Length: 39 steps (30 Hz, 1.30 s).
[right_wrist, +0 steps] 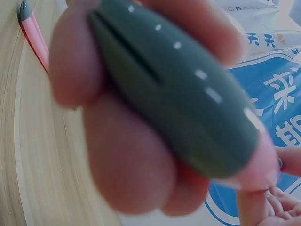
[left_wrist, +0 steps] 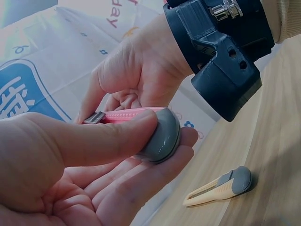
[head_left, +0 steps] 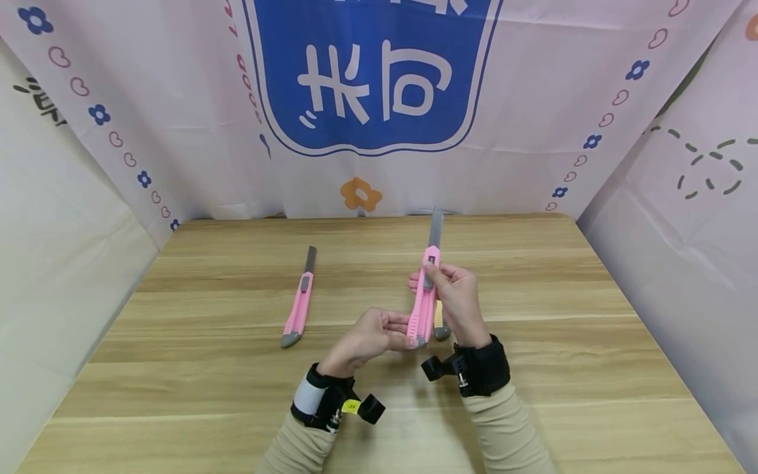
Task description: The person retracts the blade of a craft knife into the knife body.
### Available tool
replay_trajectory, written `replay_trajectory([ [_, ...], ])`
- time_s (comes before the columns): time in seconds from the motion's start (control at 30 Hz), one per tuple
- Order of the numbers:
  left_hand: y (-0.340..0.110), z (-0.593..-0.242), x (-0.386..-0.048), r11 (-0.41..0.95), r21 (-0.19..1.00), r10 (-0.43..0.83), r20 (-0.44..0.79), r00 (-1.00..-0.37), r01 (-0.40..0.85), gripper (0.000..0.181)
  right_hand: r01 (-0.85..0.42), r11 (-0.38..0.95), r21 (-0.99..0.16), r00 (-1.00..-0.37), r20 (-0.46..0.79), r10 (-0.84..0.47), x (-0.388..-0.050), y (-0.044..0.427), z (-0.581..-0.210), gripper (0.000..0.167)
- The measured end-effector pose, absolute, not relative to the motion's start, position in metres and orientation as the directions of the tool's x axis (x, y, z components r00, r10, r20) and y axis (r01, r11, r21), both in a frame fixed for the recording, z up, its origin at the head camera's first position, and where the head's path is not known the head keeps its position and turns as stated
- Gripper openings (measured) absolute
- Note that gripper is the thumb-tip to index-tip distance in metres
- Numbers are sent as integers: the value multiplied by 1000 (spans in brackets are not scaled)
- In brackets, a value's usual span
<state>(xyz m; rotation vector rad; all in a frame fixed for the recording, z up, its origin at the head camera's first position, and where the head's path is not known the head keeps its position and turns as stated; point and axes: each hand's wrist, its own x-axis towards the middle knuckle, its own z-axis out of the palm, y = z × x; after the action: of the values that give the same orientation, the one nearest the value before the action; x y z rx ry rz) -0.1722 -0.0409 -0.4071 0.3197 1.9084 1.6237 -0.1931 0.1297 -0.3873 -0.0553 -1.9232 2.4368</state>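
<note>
Above the pale wood-grain tabletop point(head_left: 195, 388), a person holds a pink plastic box cutter with a grey end cap, a grey slider and a metal blade point(head_left: 422, 316) in both hands, its blade sticking out toward the far side and its capped end toward the near side. The left hand point(head_left: 367, 334) pinches the grey cap, the thumb laid over it and the fingers beneath. The right hand point(head_left: 458, 299) grips the body farther up, its thumb at the slider and its fingers curled behind. Just beyond the held cutter, a yellow plastic box cutter with a grey end cap point(left_wrist: 218, 186) lies on the tabletop (the head view shows only its near part, the rest being hidden behind the pink body and the right hand). Well to the left, a second pink plastic box cutter with a grey cap point(head_left: 301, 306) lies with its blade out, also pointing to the far side. Each wrist wears a black strap with a small black camera mount, over beige sleeves point(head_left: 509, 434). At the far side hangs a white cloth point(head_left: 177, 151) printed with a blue shield, white characters and an orange flower.
</note>
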Motion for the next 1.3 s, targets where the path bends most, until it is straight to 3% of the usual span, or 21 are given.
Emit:
replay_trajectory([
  [0.53,-38,-406,-172,216,957,517,-279,-809,-192,42,143,-182,-973,-989,-149,15,-194,127,-386,48],
  [1.3,-40,-404,-171,217,959,562,-274,-781,-181,38,51,-228,-972,-998,-56,14,-192,128,-386,41],
])
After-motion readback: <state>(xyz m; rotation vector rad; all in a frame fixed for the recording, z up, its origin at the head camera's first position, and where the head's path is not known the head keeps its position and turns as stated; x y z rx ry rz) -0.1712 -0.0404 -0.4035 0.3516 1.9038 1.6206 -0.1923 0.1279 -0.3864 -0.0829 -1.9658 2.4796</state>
